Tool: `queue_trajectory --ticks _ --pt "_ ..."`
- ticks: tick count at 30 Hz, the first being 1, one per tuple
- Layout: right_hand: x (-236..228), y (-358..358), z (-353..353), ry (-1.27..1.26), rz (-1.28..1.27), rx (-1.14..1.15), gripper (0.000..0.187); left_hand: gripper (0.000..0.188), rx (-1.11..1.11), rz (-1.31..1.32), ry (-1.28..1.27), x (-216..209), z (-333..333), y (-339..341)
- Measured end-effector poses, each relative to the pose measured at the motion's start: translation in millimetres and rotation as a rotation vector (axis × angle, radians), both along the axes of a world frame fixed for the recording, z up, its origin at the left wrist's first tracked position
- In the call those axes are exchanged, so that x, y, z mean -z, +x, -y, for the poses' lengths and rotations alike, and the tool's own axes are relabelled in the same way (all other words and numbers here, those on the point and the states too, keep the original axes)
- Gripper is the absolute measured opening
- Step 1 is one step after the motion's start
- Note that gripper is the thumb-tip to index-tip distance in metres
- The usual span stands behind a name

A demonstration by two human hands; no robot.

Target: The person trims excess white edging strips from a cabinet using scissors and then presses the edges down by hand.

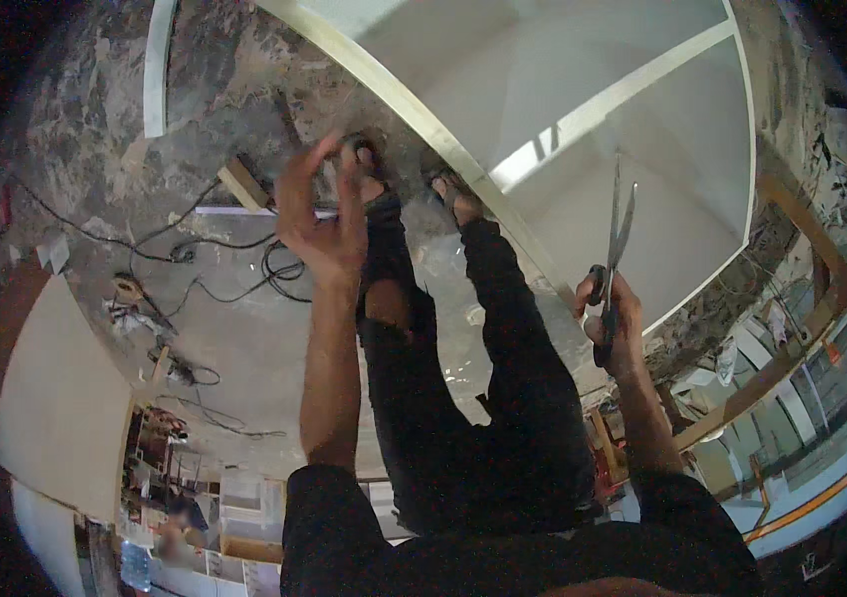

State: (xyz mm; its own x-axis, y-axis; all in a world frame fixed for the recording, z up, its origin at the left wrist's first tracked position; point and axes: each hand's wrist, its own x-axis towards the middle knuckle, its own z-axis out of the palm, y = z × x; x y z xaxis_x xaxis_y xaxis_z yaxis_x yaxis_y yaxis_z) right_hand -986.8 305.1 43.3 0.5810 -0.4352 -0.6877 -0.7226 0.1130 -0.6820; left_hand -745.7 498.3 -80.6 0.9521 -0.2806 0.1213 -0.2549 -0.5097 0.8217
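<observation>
My right hand [621, 320] grips a pair of scissors [619, 231] by its dark handles. The blades point away from me and stand slightly apart. Beneath and beyond them lies a large grey-white panel [642, 199] with a pale strip frame [414, 114] and a pale crossbar [633, 85]. My left hand [324, 214] is raised in front of my feet, left of the panel's edge. Its fingers are curved and apart, a little smeared by motion, and I see nothing held in them.
Dark cables [284, 271] snake over the rough concrete floor to the left, near a small wood block [242, 187]. A pale board [60, 388] leans at far left. Wooden frames [742, 398] and scraps crowd the right. A person [180, 522] is at lower left.
</observation>
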Motion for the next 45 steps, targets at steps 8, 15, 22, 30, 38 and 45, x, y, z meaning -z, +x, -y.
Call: queue_trajectory --ticks 8,15,22,30,38,45 --pt "-1 -10 21 0.102 0.009 -0.145 0.035 0.027 0.836 -0.194 0.129 -68 89 53" --pt "5 -16 34 0.152 0.0 -0.136 0.033 0.028 0.957 -0.378 0.119 -72 90 48" --pt "3 -10 22 0.17 -0.047 -0.091 0.033 0.022 0.904 -0.37 0.182 -71 96 49" --pt "5 1 8 0.174 -0.062 -0.051 0.034 0.022 0.918 -0.375 0.272 -67 105 48" --pt "4 5 12 0.213 -0.037 -0.192 0.035 0.028 0.907 -0.326 0.401 -59 111 43" --pt "6 -1 22 0.266 -0.04 -0.282 0.038 0.028 0.921 -0.309 0.27 -53 106 40"
